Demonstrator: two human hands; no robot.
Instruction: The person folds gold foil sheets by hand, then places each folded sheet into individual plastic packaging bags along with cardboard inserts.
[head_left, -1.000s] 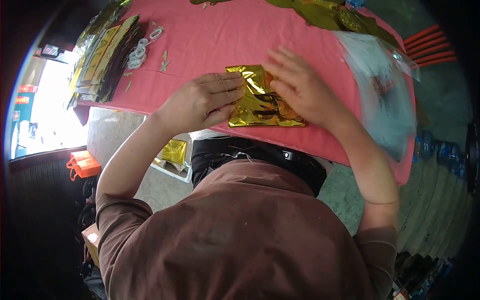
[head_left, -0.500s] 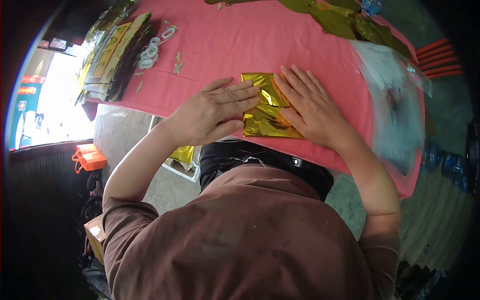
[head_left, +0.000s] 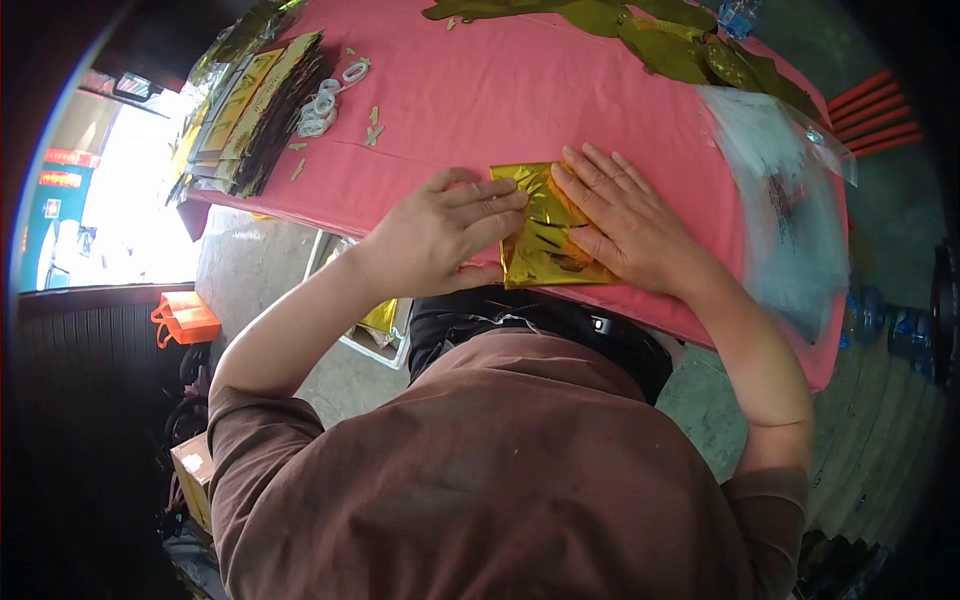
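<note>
A folded packet of shiny gold foil (head_left: 540, 262) lies near the front edge of the pink-covered table, its surface creased. On its left side rests my left hand (head_left: 432, 235), fingertips touching the foil and thumb held apart near the lower left corner. My right hand (head_left: 640, 228) lies flat across the right part of the packet, fingers stretched out and pointing away from me. Both palms face down, and neither hand is closed around the foil. Part of the packet is hidden under the right hand.
A stack of printed packages (head_left: 245, 110) stands at the table's left, beside white rings (head_left: 320, 108) and small scraps (head_left: 374, 136). Clear plastic bags (head_left: 780, 210) lie at the right. Dark gold sheets (head_left: 665, 45) cover the far edge. A white bin (head_left: 395, 345) sits below.
The whole view has shifted slightly, so the table things appear a little lower and to the right. My left fingers look a bit more bent; both hands stay on the foil.
</note>
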